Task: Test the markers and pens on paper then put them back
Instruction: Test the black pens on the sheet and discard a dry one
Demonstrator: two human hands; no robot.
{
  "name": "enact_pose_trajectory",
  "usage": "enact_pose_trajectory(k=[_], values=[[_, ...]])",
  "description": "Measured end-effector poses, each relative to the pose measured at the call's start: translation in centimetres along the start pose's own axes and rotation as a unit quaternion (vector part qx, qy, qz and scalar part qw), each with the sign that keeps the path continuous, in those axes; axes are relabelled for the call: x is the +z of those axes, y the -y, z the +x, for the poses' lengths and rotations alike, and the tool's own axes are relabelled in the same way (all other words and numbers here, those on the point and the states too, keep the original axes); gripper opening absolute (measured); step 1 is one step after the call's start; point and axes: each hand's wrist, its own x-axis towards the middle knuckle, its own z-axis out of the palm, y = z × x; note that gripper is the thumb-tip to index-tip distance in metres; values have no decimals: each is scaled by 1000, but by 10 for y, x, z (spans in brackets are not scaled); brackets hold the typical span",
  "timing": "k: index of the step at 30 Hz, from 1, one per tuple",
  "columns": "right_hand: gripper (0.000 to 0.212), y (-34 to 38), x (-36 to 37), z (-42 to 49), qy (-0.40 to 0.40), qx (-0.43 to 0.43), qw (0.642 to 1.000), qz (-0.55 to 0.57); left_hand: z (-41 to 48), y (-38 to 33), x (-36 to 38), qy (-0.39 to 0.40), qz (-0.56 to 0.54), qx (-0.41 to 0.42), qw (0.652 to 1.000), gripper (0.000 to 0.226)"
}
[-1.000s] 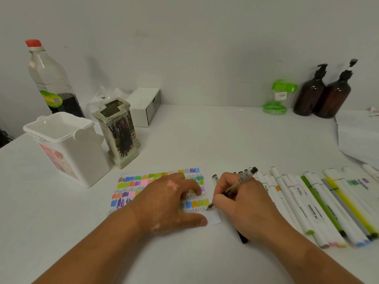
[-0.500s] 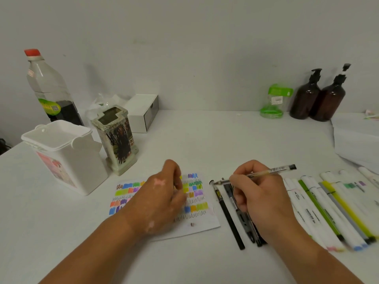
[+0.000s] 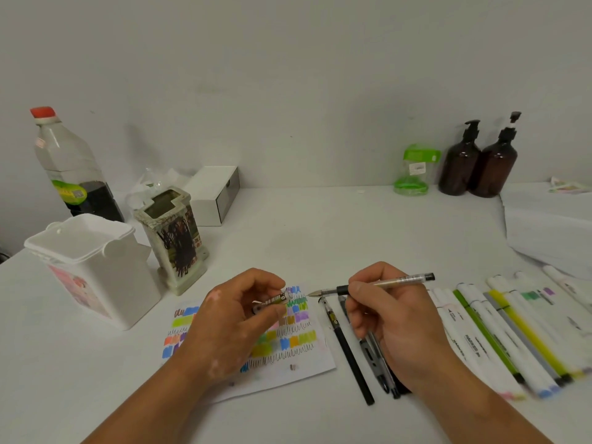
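White tabletop [image 3: 320, 238] against a plain wall carries the paper [image 3: 307, 363] with colour swatches, at lower centre. The right hand [image 3: 394, 318] pinches a clear gel pen [image 3: 371, 285], its tip bare and pointing left. The left hand [image 3: 234, 322] is closed around its cap [image 3: 275, 299], just above the paper. The step seems to be recapping; next, the tip must meet the cap opening, then the pen joins the black pens [image 3: 349, 350] beside the markers [image 3: 499, 331].

head view; looks forward-down; near table [image 3: 320, 225]; single view
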Motion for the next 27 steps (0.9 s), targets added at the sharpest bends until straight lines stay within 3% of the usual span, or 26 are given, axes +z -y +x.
enact_pose_trajectory(k=[5, 12, 15, 18, 27], values=[[8, 0, 2, -1, 16, 5, 1000, 6, -1, -2, 2, 1, -20, 5, 1000, 33], [3, -2, 7, -4, 54, 16, 998, -36, -4, -1, 6, 21, -45, 22, 999, 27], [12, -3, 6, -4, 63, 18, 997, -50, -5, -1, 8, 15, -55, 25, 998, 24], [2, 1, 6, -4, 63, 34, 997, -22, -5, -3, 6, -3, -64, 36, 997, 22], [4, 0, 7, -5, 83, 64, 994, -3, -7, -9, 9, -3, -51, 79, 996, 24]])
